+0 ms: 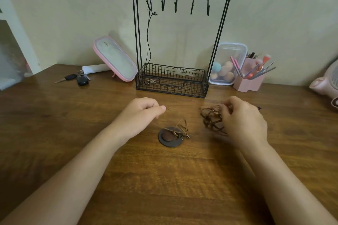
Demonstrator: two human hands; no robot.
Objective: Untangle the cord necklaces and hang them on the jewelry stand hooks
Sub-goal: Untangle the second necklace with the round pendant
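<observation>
Surface: brown wooden desk [164, 179], far edge set against a pale green wall [274, 14].

Far edge, centre: black wire jewelry stand [172, 80], with a basket base and five hooks [176, 6] under the top bar. Leftmost hook: one black necklace [149, 42] hanging, lower end down inside the left end of the basket.

Middle of the desk, in front of the stand: pendant necklace [171, 136], dark round disc flat on the wood, brown cord looped over it.

Left hand [144, 113]: fingers curled, thumb against forefinger, pinching a thin strand of that cord, just left of the disc.

Right hand [243, 120]: fingers curled into a tangle of brown cords [210, 117]; tangle raised or resting on the wood, cannot tell.

Far edge, left of the stand: tilted pink mirror [115, 60], keys [78, 78]. Right of the stand: clear box [228, 51] of sponges, pink brush holder [250, 82].
</observation>
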